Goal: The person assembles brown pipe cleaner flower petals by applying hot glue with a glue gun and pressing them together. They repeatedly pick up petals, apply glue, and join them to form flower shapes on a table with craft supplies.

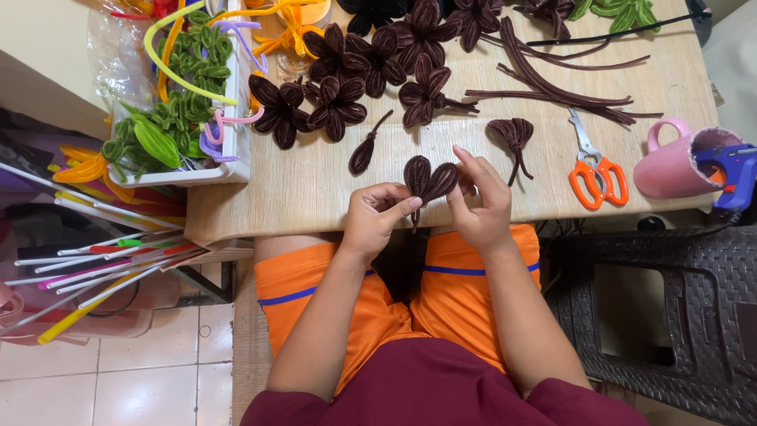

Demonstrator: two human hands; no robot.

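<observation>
our left hand (377, 214) and right hand (479, 203) pinch with nearly closed fingers one brown two-petal piece (428, 180); one orange scissors (597, 175) lies near.

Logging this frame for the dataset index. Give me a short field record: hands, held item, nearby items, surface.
left hand: pinches the base of the brown petal pair, thumb and forefinger closed on it
right hand: fingers on the right petal, at the table edge
held item: two looped brown pipe-cleaner petals, joined at the bottom
nearby: single petal; folded petal bunch; finished brown flowers; orange scissors; pink mug holding a blue glue gun; white tray of green leaves
surface: wooden table
</observation>
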